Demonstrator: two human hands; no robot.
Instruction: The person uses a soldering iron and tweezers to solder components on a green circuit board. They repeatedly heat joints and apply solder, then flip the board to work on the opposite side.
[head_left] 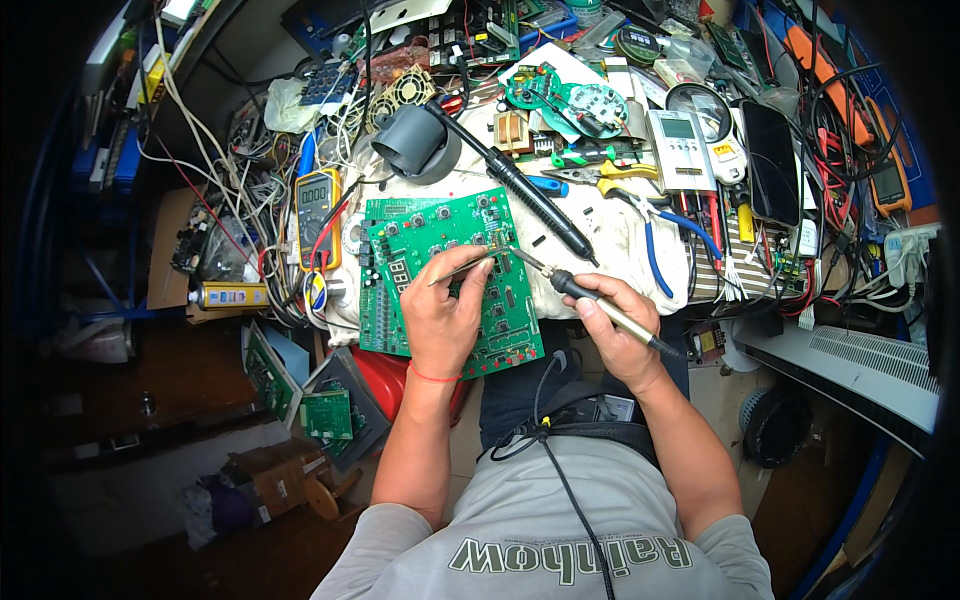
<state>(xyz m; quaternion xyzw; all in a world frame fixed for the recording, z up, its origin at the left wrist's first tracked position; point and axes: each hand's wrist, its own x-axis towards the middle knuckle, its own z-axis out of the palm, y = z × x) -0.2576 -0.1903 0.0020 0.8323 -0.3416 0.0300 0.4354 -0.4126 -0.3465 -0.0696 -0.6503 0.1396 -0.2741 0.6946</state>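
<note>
A green circuit board [520, 345] with push buttons, a digit display and rows of chips lies tilted at the near edge of the cluttered bench. My left hand [440, 320] is closed over its middle, pinching thin metal tweezers [462, 267] that reach toward the board's upper right part. In my right hand [622, 345] is a soldering iron [627, 322], held like a pen. Its tip points left, down to the same part of the board, near the tweezers' end. Whether tip and tweezers touch a component is too small to tell.
Beyond the board lie a black desoldering pump [530, 197], a grey round holder [410, 140], yellow-handled pliers [625, 172] and blue-handled cutters [655, 245]. A yellow multimeter [318, 210] stands at the left among tangled wires. A phone [772, 165] and a white tester [680, 145] lie right.
</note>
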